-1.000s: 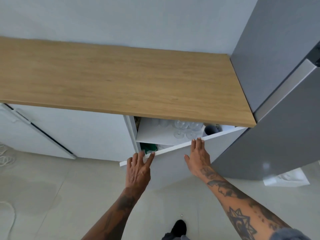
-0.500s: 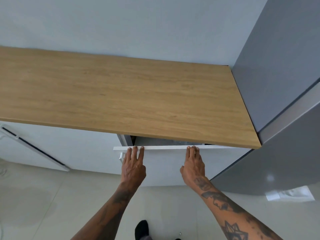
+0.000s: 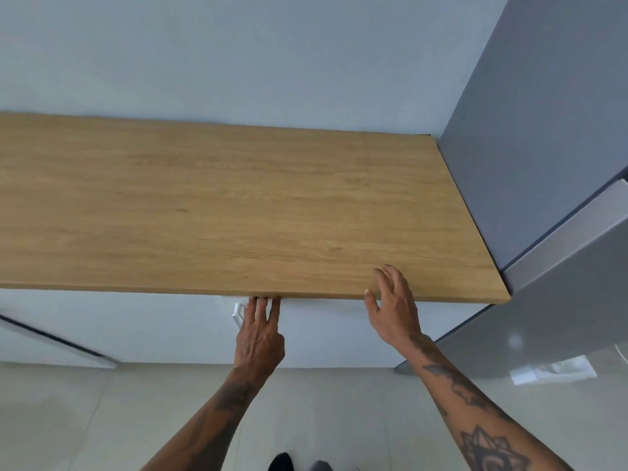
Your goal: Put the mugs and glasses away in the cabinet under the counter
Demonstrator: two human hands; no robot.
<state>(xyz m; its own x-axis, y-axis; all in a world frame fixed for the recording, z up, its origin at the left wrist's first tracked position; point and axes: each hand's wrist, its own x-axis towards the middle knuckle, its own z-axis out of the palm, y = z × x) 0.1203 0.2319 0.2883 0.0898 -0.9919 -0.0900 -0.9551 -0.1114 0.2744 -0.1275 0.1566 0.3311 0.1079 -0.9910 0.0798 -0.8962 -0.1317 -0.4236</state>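
Note:
The white cabinet door (image 3: 326, 331) under the wooden counter (image 3: 238, 212) is closed, so no mugs or glasses show. My left hand (image 3: 260, 331) lies flat against the top of the door, fingertips just below the counter's front edge, beside the small white handle (image 3: 237, 312). My right hand (image 3: 394, 302) hovers at the counter's front edge with fingers spread, holding nothing.
A tall grey refrigerator (image 3: 543, 198) stands against the counter's right end. A white paper (image 3: 554, 370) lies on the floor by its base. Another white cabinet door (image 3: 51, 341) stands ajar at the far left. Light tiled floor lies below.
The cabinet door has swung fully closed, hiding the glasses inside. My right hand has lifted off the door to the counter edge; my left hand still presses the door.

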